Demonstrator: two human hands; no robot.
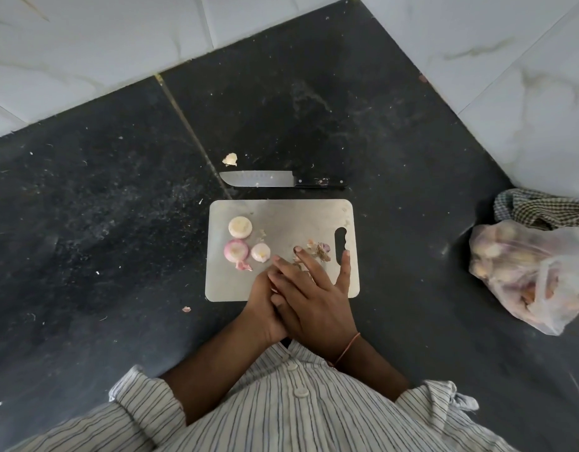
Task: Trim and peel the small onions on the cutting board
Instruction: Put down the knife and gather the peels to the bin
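Dark stone counter (pixel 86 223) holds the cutting board (pixel 281 216), three onions (pixel 240 227) at its left, knife (pixel 275 181) behind it. Right hand (pixel 314 301) lies flat, fingers straight, over the left hand (pixel 262 308), whose grip cannot be told. Sweeping peels (pixel 319 251) carelessly could knock onions off.

i stand at a dark stone countertop (pixel 86 207), black with fine pale speckling and scattered crumbs. a thin joint line (pixel 190 132) runs diagonally across it, dividing the surface into two slabs. the counter sits in a corner: a wall of white marble-look tiles (pixel 102 50) with grey veining borders it at the upper left, and a second tiled wall (pixel 509 76) of the same finish borders it at the right. grout lines separate the large tiles. the light is soft and even, and the polished stone shows a dull, diffuse sheen near the corner.
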